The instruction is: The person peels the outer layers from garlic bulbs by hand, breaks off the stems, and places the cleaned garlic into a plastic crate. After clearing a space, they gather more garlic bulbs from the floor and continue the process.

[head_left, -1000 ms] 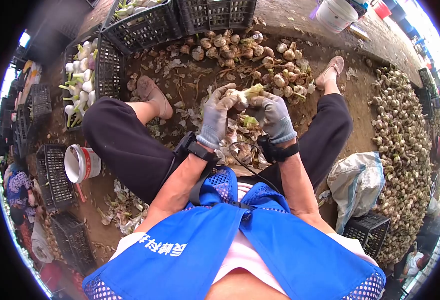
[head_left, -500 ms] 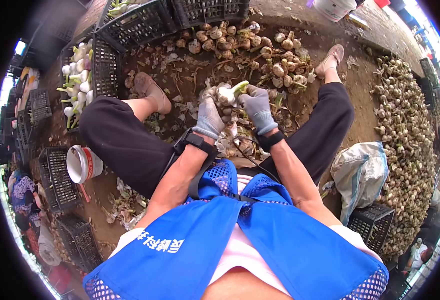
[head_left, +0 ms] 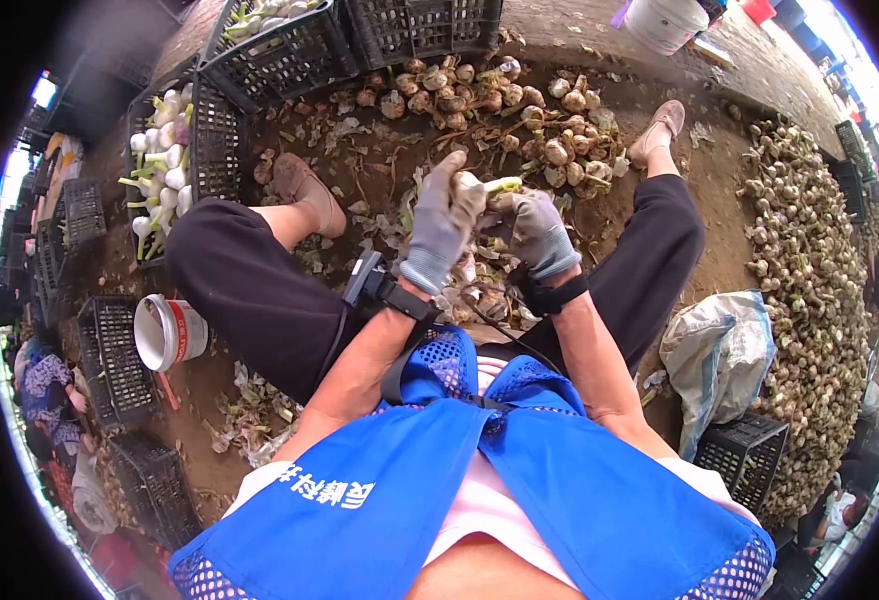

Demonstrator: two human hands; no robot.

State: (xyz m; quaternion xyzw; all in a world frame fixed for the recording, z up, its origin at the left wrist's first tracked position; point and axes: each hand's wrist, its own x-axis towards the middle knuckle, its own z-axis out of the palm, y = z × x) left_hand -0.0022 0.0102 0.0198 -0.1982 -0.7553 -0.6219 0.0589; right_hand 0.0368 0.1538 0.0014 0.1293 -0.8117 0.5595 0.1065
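A garlic bulb with a short green stem [head_left: 503,185] is held between my two gloved hands, over the ground between my legs. My left hand [head_left: 446,212], in a grey glove, is closed around the bulb end and covers most of it. At the stem end, the fingers of my right hand [head_left: 540,228] are curled together; whether anything else is in them is hidden. Below the hands lie papery peelings and garlic skins [head_left: 470,268]. Just beyond them a pile of unpeeled garlic bulbs [head_left: 450,95] is heaped on the soil.
A black crate [head_left: 218,140] with cleaned white garlic [head_left: 167,155] stands at the left, more crates [head_left: 425,28] ahead. A white bucket [head_left: 172,332] is by my left knee. To the right are a pale sack [head_left: 717,350] and a long garlic heap [head_left: 810,300].
My left hand has turned, its thumb side now raised, covering more of the bulb. My right hand has shifted slightly right and down, still at the stem.
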